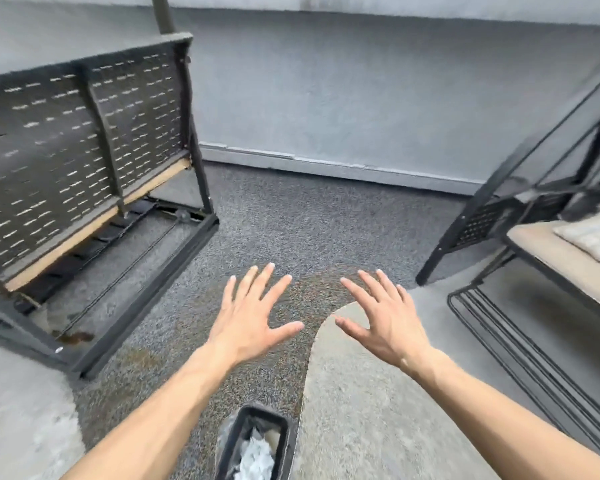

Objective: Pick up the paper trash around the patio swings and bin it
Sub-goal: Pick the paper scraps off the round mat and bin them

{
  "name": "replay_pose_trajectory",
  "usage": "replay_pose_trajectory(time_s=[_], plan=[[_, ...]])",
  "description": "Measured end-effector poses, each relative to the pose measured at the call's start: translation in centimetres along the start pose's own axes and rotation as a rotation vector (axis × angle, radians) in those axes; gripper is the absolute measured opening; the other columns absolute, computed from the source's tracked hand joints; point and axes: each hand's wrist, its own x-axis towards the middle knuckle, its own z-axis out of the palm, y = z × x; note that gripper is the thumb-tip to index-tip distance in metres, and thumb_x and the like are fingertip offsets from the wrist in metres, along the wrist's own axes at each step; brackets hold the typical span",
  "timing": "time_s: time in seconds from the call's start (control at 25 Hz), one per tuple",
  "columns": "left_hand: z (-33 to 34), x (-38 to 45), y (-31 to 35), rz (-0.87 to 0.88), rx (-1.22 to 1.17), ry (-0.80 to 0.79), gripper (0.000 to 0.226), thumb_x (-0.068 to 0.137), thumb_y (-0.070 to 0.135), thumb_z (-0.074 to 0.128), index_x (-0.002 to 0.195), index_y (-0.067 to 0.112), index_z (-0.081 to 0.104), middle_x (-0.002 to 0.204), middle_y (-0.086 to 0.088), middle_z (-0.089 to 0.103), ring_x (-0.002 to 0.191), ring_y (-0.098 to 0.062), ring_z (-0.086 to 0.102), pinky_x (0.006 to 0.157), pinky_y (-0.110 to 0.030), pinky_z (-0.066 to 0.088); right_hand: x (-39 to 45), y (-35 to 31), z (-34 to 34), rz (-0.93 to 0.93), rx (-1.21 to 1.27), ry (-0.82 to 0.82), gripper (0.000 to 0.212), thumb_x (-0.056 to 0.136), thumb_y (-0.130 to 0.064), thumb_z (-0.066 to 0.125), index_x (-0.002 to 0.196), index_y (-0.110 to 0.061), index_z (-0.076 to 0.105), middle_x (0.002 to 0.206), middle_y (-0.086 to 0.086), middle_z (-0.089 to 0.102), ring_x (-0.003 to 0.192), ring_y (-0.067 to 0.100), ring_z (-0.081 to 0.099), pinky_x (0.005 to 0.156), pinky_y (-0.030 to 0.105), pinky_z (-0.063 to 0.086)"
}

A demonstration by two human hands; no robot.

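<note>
1. Head view: both arms reached forward over the speckled floor [291, 216]. The left hand [253, 317] and the right hand [385, 320] were spread wide, fingers straight, palms down, holding nothing.
2. Below, between the forearms, stood a black bin [229, 441] with crumpled white paper trash [257, 459] inside it.
3. A swing with a perforated back [84, 140] stood at left; another swing [565, 237] with a cushion stood at right, both well apart from the hands.

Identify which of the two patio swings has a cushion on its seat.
The swing on the right: a pale cushion lies on its seat. The left swing shows only its perforated dark back.
</note>
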Motion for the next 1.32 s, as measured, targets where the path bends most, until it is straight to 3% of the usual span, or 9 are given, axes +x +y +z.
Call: replay_pose_trajectory(time_s=[0.24,0.56,0.96,1.32], plan=[[2.3,5.5,9.7,0.308,-0.082,-0.036,0.089,0.075,0.091,0.015,0.151,0.046,0.002,0.163,0.007,-0.005,0.148,-0.015,-0.012,0.119,-0.049,-0.008,-8.8,7.5,-3.5,0.298,-0.097,0.026,0.073,0.081,-0.078,0.026,0.146,-0.047,0.017,0.158,-0.005,0.02,0.147,0.023,0.006,0.116,0.048,0.015],[4.6,6.2,30.7,0.752,-0.164,-0.082,0.085,0.077,0.091,0.017,0.149,0.05,-0.002,0.162,0.01,-0.006,0.147,-0.011,-0.015,0.117,-0.045,-0.014,-27.5,16.9,-8.6,0.754,-0.196,0.049,0.074,0.081,-0.079,0.022,0.147,-0.047,0.009,0.16,-0.007,0.013,0.147,0.021,-0.001,0.117,0.046,0.01],[5.2,-6.0,57.6,1.08,-0.243,-0.125,0.083,0.075,0.091,0.017,0.147,0.053,0.004,0.162,0.013,0.001,0.148,-0.011,-0.006,0.119,-0.044,-0.008,-56.2,23.4,-13.9,1.15,-0.219,0.12,0.074,0.08,-0.08,0.019,0.146,-0.049,0.008,0.16,-0.007,0.01,0.147,0.02,-0.005,0.117,0.047,0.008],[6.9,-20.2,79.5,1.408,-0.329,-0.216,0.086,0.074,0.091,0.011,0.149,0.049,0.01,0.162,0.011,0.006,0.149,-0.012,-0.002,0.12,-0.045,-0.004,-79.4,22.5,-17.3,1.583,-0.26,0.177,0.072,0.083,-0.079,0.024,0.147,-0.047,0.013,0.16,-0.006,0.013,0.147,0.02,-0.003,0.117,0.048,0.011]])
